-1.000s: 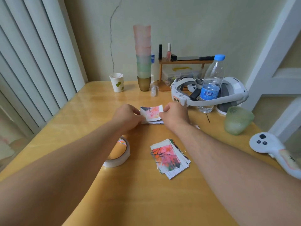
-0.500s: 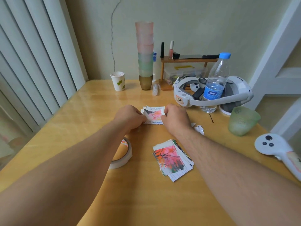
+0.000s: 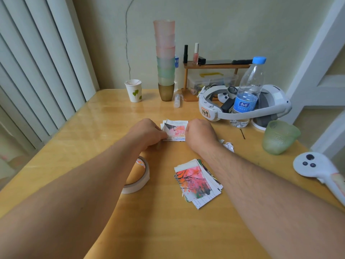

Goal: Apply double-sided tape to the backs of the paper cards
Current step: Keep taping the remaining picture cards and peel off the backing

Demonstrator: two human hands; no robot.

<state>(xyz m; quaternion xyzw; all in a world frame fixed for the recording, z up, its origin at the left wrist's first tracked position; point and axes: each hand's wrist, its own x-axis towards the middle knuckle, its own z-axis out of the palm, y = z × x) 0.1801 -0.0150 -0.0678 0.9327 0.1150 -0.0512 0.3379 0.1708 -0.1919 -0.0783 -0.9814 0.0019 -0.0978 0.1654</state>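
i see my left hand (image 3: 147, 132) and right hand (image 3: 199, 134) both curled, pinching the small card pile (image 3: 176, 130) mid-table; tape roll (image 3: 137, 176) near left, second card stack (image 3: 197, 181) near centre.

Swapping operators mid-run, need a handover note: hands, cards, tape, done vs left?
Left hand and right hand each grip a side of the pink picture card atop the small far pile.
Tape roll lies on the table under the left forearm, untouched.
Near stack of cards sits picture side up between the forearms.
Done: cannot tell; no backs in view.
Left: likely the near stack.
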